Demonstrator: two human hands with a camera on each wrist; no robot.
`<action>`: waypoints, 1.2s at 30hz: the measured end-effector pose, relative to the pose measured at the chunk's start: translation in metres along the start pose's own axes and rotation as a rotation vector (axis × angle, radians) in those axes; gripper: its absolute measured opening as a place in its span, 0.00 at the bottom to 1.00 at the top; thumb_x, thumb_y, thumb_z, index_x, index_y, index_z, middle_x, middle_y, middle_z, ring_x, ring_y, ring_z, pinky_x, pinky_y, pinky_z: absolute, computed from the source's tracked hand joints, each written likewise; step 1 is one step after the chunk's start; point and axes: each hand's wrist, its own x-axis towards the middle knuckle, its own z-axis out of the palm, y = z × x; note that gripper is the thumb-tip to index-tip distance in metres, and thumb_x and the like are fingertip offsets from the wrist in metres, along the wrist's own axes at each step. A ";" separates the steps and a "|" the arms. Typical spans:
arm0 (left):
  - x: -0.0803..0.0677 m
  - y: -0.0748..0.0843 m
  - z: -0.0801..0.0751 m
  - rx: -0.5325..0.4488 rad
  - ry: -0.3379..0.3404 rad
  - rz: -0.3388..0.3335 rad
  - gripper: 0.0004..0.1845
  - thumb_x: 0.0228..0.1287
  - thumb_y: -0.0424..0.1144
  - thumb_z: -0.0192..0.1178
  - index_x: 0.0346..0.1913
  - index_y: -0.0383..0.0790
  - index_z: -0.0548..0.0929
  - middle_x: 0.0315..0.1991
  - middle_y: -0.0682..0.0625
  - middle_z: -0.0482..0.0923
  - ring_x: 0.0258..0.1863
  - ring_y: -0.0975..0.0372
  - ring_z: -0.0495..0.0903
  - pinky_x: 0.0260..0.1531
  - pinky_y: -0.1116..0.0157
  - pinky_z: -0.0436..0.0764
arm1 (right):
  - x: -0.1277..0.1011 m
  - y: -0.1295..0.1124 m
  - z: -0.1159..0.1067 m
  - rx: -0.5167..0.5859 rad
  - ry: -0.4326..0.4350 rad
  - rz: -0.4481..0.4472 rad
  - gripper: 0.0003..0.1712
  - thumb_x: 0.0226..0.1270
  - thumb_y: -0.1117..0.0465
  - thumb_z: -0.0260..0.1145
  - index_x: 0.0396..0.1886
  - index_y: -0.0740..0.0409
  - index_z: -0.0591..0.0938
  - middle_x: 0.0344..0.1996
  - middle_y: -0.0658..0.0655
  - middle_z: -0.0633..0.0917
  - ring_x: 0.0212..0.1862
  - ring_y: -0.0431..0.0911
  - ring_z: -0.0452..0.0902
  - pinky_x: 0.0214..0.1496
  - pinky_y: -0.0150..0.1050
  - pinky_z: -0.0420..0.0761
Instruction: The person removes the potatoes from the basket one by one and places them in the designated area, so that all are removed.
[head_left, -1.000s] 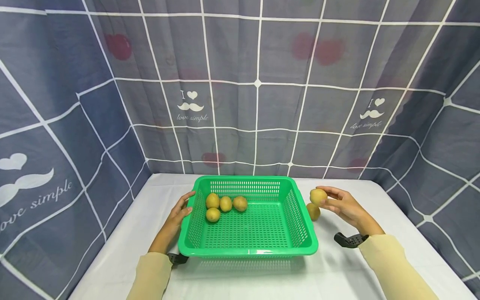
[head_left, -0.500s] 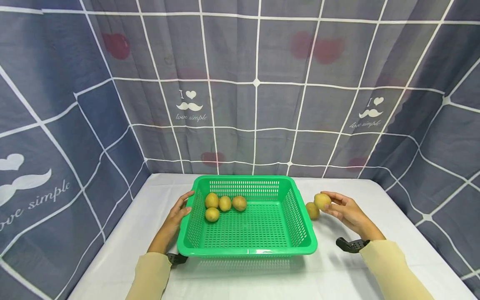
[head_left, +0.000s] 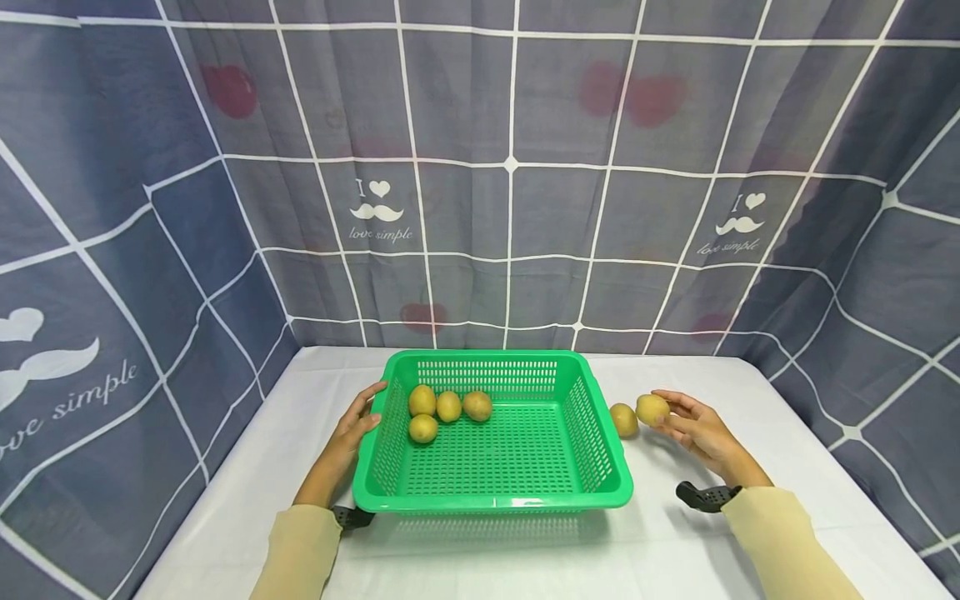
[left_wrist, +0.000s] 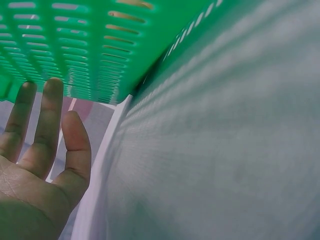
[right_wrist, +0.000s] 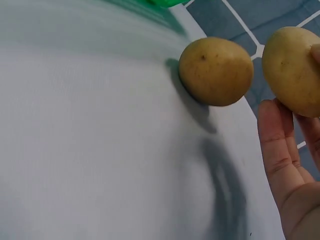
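Observation:
A green plastic basket (head_left: 495,504) stands on the white table, with several potatoes grouped at its left inside. My left hand (head_left: 352,427) is at the basket's left side, fingertips and thumb right at the rim. In the left wrist view its fingers (left_wrist: 50,120) are nearly straight, tips against the slotted wall. To the right of the basket, my right hand (head_left: 697,432) pinches a potato (head_left: 652,410) between thumb and fingers. Another potato (head_left: 623,420) lies on the table just left of it, close to the basket's right wall. In the right wrist view the held potato (right_wrist: 290,70) appears beside the lying one.
White cloth covers the table (head_left: 495,558). A grey-blue checked curtain (head_left: 465,208) with white lines encloses the back and both sides. Black wrist straps (head_left: 705,497) sit at both wrists, below beige sleeves.
My right hand has moved right and slightly down with the potato, away from the basket and off the lying potato. The left hand keeps its place at the rim.

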 end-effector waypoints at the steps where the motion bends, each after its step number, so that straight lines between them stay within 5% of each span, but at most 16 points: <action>1: 0.000 0.000 0.000 -0.006 -0.001 0.001 0.30 0.81 0.35 0.45 0.83 0.41 0.63 0.81 0.31 0.56 0.68 0.74 0.66 0.71 0.48 0.64 | -0.001 0.001 -0.001 -0.003 0.006 0.000 0.29 0.76 0.81 0.58 0.57 0.44 0.88 0.52 0.46 0.87 0.52 0.39 0.86 0.57 0.36 0.86; 6: 0.000 -0.001 0.000 -0.036 0.011 0.015 0.29 0.80 0.34 0.45 0.80 0.51 0.69 0.72 0.39 0.66 0.60 0.68 0.76 0.60 0.66 0.75 | -0.003 0.005 -0.005 -0.026 0.019 -0.019 0.29 0.75 0.81 0.60 0.60 0.45 0.87 0.52 0.47 0.87 0.51 0.41 0.87 0.56 0.38 0.87; 13: 0.000 -0.001 0.000 -0.017 0.015 -0.004 0.30 0.80 0.35 0.46 0.82 0.40 0.64 0.77 0.40 0.61 0.66 0.74 0.69 0.66 0.63 0.68 | -0.003 0.011 -0.011 -0.080 0.037 -0.020 0.27 0.74 0.80 0.61 0.62 0.50 0.86 0.51 0.44 0.88 0.51 0.38 0.86 0.54 0.36 0.87; 16: 0.000 -0.002 0.000 -0.030 0.021 0.008 0.30 0.79 0.34 0.46 0.81 0.41 0.66 0.73 0.44 0.65 0.63 0.72 0.73 0.61 0.70 0.72 | -0.004 0.013 -0.014 -0.099 0.047 -0.003 0.26 0.74 0.80 0.62 0.63 0.53 0.86 0.51 0.44 0.88 0.51 0.38 0.86 0.53 0.36 0.87; 24: 0.001 -0.003 0.000 -0.046 0.018 0.017 0.30 0.79 0.34 0.46 0.81 0.43 0.67 0.71 0.46 0.66 0.62 0.70 0.74 0.60 0.70 0.72 | -0.002 0.014 -0.020 -0.198 0.048 0.043 0.24 0.74 0.78 0.65 0.63 0.55 0.85 0.50 0.44 0.87 0.50 0.38 0.86 0.51 0.36 0.88; 32: 0.001 -0.001 -0.001 -0.039 0.009 0.002 0.30 0.80 0.35 0.45 0.82 0.43 0.65 0.73 0.38 0.64 0.60 0.68 0.74 0.59 0.69 0.74 | 0.001 0.014 -0.021 -0.369 0.063 0.107 0.30 0.75 0.75 0.66 0.72 0.82 0.70 0.52 0.48 0.84 0.49 0.36 0.84 0.51 0.36 0.87; 36: 0.000 -0.001 -0.001 -0.041 0.007 0.006 0.30 0.80 0.35 0.45 0.82 0.44 0.66 0.72 0.42 0.65 0.60 0.68 0.74 0.59 0.69 0.74 | 0.001 0.014 -0.020 -0.453 0.053 0.098 0.33 0.75 0.74 0.67 0.73 0.84 0.67 0.56 0.54 0.83 0.49 0.34 0.83 0.50 0.36 0.87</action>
